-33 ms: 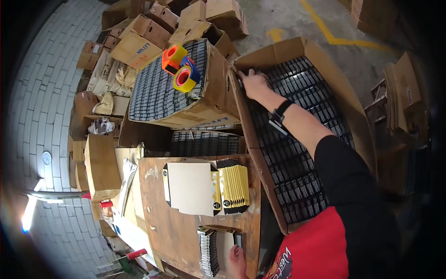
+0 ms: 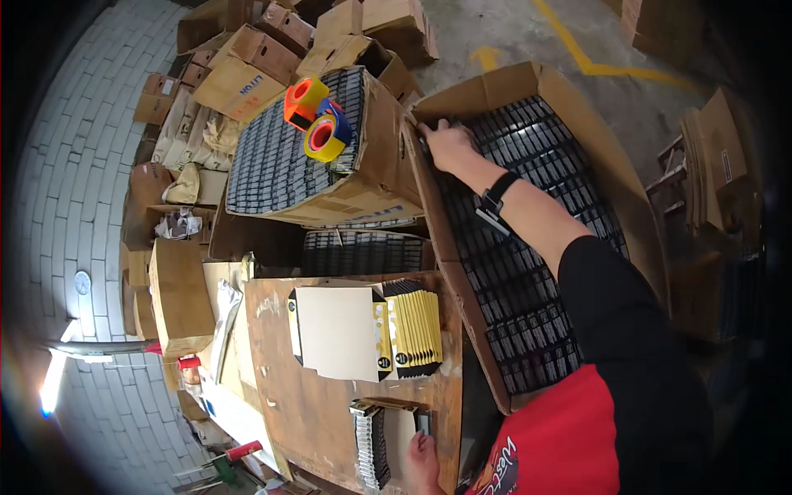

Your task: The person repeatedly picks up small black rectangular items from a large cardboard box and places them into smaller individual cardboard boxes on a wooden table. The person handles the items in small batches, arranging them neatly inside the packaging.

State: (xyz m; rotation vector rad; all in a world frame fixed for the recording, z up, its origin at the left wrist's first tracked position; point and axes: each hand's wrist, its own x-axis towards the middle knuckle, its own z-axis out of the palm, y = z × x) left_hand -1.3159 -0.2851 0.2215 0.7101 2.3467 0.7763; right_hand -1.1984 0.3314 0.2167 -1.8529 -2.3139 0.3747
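My right hand [image 2: 450,146] reaches across to the far left corner of a large cardboard box [image 2: 540,76]. Rows of small black-and-silver boxes [image 2: 528,198] fill that box. Its fingers bend down beside the inner wall, and what they grip there is hidden. At the near edge of the wooden table, my left hand [image 2: 423,456] has its fingers curled against the side of a small open carton [image 2: 402,425]. Along the carton's left side stands a row of slim packs [image 2: 371,445]. A small grey piece [image 2: 424,423] shows just beyond the left fingertips.
A flat carton sheet [image 2: 334,334] and a row of yellow-and-black folded cartons [image 2: 415,330] lie on the wooden table [image 2: 313,425]. Two tape dispensers [image 2: 318,120] rest on another filled box [image 2: 388,186]. Many cardboard boxes [image 2: 239,78] are piled behind, beside the brick wall.
The whole view has shifted very slightly. Both hands stay where they were, and nothing else has visibly moved.
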